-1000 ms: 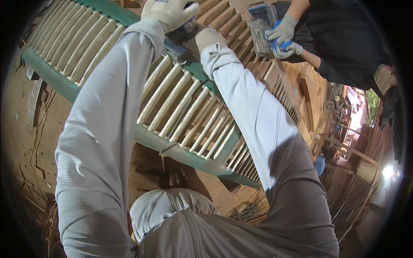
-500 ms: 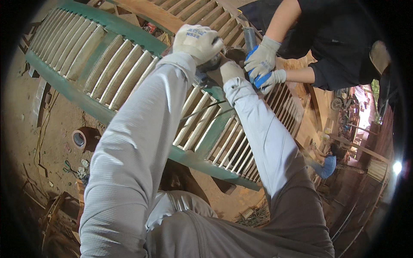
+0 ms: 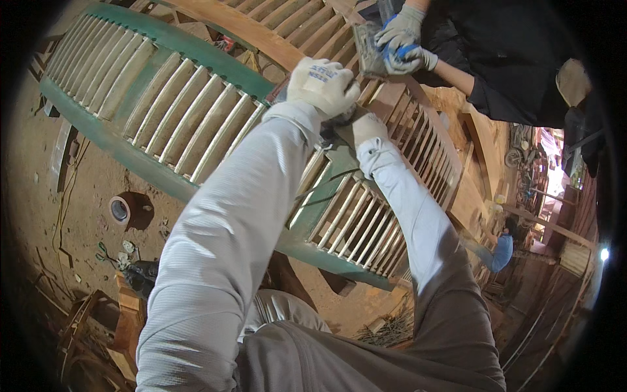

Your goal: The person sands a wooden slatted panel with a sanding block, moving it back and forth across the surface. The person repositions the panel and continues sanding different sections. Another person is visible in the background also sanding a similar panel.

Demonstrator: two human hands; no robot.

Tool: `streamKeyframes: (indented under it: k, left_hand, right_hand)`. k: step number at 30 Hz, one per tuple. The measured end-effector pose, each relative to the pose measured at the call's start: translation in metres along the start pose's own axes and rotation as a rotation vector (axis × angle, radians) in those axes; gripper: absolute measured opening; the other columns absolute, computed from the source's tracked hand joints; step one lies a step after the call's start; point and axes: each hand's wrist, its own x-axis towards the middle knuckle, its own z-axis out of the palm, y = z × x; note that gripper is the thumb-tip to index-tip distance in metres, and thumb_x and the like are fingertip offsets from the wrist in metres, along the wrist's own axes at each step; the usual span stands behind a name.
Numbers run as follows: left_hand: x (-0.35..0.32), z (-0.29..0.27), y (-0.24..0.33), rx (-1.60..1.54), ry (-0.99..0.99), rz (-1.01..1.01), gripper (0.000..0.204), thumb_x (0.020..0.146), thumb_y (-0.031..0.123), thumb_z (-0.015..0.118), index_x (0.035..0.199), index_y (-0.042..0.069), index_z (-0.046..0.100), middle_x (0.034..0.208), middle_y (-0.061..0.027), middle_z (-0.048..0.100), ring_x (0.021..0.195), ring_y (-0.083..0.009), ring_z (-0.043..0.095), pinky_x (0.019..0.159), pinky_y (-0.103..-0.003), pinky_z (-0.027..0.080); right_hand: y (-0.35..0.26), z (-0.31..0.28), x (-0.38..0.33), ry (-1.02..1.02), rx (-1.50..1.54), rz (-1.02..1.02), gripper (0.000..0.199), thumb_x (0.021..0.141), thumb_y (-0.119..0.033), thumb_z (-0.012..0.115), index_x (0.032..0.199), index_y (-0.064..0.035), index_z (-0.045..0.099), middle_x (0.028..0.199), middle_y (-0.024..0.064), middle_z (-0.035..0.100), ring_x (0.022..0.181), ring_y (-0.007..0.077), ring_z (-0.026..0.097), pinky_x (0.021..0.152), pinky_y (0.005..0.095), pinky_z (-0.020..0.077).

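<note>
Left hand point(image 3: 323, 85) fisted on dark tool over green slatted shutter point(image 3: 163, 124); right hand point(image 3: 368, 127) grip state unclear

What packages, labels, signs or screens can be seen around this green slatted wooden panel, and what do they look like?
Printed mark: on the back of the white knitted work glove on the left hand, a small blue patch of print.
Packages, signs or screens: none that I can make out; the bright spots at the far right edge are too blurred to tell.

Tool under left hand point(image 3: 323, 85) hidden
</note>
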Motion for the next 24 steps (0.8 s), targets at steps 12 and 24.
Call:
streamKeyframes:
  k: [12, 24]
  left_hand:
    - [0.036, -0.115, -0.17, 0.136, 0.127, -0.218, 0.046, 0.096, 0.048, 0.053, 0.118, 0.014, 0.075, 0.12, -0.0136, 0.073, 0.112, -0.0353, 0.068, 0.097, -0.047, 0.053]
    - [0.046, -0.162, -0.233, 0.153, 0.199, -0.282, 0.037, 0.093, 0.04, 0.057, 0.102, 0.011, 0.078, 0.107, -0.0172, 0.075, 0.103, -0.0367, 0.071, 0.091, -0.048, 0.056]
  right_hand:
    - [-0.167, -0.146, 0.093, 0.17, 0.458, -0.102, 0.046, 0.089, -0.047, 0.071, 0.12, -0.014, 0.076, 0.129, 0.0157, 0.071, 0.121, 0.034, 0.067, 0.101, 0.0452, 0.0545]
    - [-0.233, -0.185, 0.13, 0.297, 0.387, -0.196, 0.034, 0.099, -0.034, 0.059, 0.127, -0.0182, 0.071, 0.13, 0.012, 0.072, 0.122, 0.0314, 0.068, 0.101, 0.048, 0.0541]
